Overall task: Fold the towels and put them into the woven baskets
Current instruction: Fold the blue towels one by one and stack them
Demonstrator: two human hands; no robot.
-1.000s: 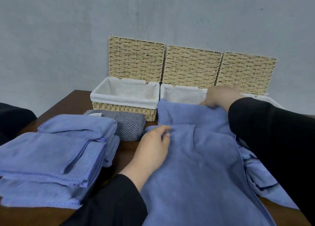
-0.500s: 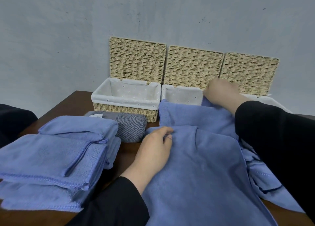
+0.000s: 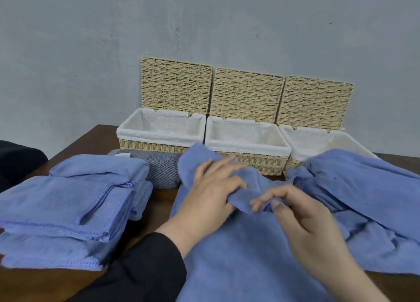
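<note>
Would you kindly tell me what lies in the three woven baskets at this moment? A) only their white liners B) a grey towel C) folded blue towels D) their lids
A: the left basket, middle basket and right basket show only white lining; their lids stand open behind.

Three woven baskets are counted, each with a white liner and an upright lid: one [image 3: 159,140], a second [image 3: 247,147] and a third [image 3: 318,142]. Two hands are seen, the left hand [image 3: 211,194] and the right hand [image 3: 302,219]. One grey towel [image 3: 159,167] is counted. One pile of folded blue towels [image 3: 68,206] is seen; its layers cannot be counted exactly. At least two unfolded blue towels are counted: one [image 3: 238,256] and another [image 3: 363,188].
</note>
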